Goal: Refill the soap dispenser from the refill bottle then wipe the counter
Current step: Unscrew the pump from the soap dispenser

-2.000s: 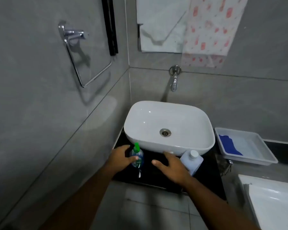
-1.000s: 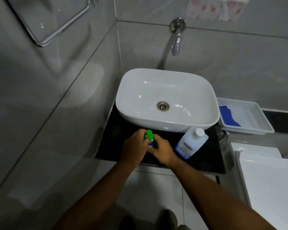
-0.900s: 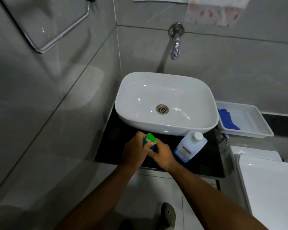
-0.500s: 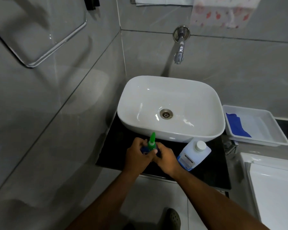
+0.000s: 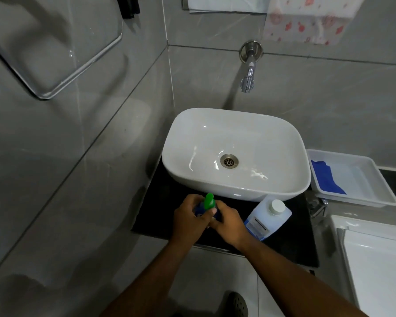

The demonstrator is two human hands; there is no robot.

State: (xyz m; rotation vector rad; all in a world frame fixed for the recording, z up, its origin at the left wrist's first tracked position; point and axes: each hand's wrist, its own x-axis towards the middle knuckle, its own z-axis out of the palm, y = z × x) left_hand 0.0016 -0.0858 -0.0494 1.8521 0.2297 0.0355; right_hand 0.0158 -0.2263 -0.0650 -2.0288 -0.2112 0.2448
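The soap dispenser (image 5: 206,207) has a bright green pump top over a blue body. The refill bottle (image 5: 267,219) is pale, translucent blue-white with a white cap and a label with dark print. The surface (image 5: 156,207) is glossy black; the basin (image 5: 236,154) on it is plain white. At right, a white tray (image 5: 375,179) holds a deep blue cloth (image 5: 325,179). The walls are grey tile; a white cloth with red-pink motifs (image 5: 306,21) hangs at the far side.

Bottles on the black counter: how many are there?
2. The soap dispenser sits in front of the basin, gripped by both hands; the capped refill bottle stands to its right. None seem hidden.
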